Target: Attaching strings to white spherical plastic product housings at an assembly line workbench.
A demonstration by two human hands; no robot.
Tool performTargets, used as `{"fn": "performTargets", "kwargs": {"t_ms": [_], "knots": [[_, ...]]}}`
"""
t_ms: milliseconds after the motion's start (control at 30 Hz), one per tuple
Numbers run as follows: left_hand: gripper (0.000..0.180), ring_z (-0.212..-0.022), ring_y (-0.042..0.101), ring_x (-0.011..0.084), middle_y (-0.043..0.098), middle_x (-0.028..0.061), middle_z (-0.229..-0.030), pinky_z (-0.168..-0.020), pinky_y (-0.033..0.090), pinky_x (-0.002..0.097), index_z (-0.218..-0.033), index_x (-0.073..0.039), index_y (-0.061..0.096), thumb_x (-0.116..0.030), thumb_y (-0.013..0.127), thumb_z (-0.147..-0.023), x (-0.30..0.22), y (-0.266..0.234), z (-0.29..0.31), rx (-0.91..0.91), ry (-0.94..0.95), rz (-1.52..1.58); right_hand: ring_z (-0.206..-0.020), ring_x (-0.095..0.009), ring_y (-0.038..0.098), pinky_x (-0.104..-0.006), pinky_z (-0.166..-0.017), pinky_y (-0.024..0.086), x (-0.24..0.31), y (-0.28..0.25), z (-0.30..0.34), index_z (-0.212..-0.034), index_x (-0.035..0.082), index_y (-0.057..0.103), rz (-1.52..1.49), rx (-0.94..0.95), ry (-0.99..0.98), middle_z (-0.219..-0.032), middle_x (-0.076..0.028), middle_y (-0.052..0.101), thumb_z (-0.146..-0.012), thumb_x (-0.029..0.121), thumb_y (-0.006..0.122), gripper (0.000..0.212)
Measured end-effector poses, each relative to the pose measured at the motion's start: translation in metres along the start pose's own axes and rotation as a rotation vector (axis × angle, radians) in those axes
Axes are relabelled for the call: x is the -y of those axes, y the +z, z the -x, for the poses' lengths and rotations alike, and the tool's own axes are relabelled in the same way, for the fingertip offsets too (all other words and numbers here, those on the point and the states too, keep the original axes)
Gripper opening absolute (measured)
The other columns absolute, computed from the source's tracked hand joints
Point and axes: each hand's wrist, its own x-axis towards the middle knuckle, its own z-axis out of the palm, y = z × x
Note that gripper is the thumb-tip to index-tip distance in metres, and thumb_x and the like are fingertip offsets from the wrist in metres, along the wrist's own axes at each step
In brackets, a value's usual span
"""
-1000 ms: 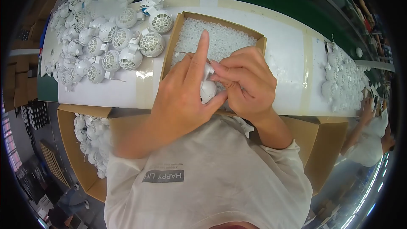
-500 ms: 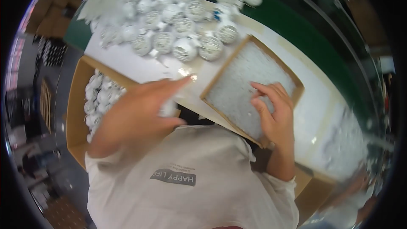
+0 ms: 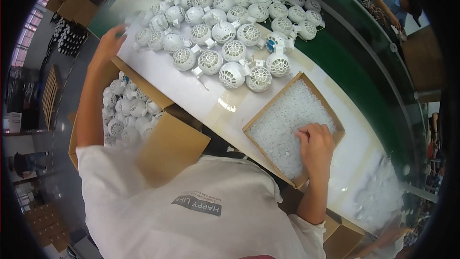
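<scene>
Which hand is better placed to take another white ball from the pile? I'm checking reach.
Probably left: the left hand is beside the white balls, while the right hand rests in the tray of clear pieces.

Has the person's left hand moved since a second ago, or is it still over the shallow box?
Yes. The left hand has left the shallow cardboard box and swung out left to the table's far-left edge, beside the white ball-shaped parts.

tray point(image 3: 253, 125) right of balls point(image 3: 225, 43); carton point(image 3: 167, 148) below.
</scene>
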Motion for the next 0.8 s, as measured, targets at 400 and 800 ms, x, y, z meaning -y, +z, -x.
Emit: {"fn": "performTargets", "kwargs": {"t_ms": [400,800], "knots": [[0.071,-0.119,0.059,0.0365,0.054,0.0236,-0.139,-0.099,0.051,0.0443,-0.148,-0.01,0.041,-0.017,0.073,-0.084,-0.073,0.227,-0.24,-0.053,0.118,0.245,-0.089,-0.028,0.059,-0.0397,-0.079,0.051,-0.174,-0.031,0.041,-0.078,0.008,0.068,0.025,-0.129,0.143,-0.084,-0.009,0.067,-0.079,0.008,0.066,0.003],[0.056,-0.115,0.057,0.0272,0.051,0.0047,-0.137,-0.069,0.056,0.0353,-0.15,-0.01,0.035,-0.035,0.047,-0.101,-0.419,0.111,0.045,0.444,-0.071,1.607,-0.086,-0.032,0.062,-0.0454,-0.077,0.05,-0.206,-0.05,0.04,-0.083,0.006,0.072,-0.189,-0.115,0.061,-0.078,-0.013,0.068,-0.084,0.007,0.066,0.006]]}}
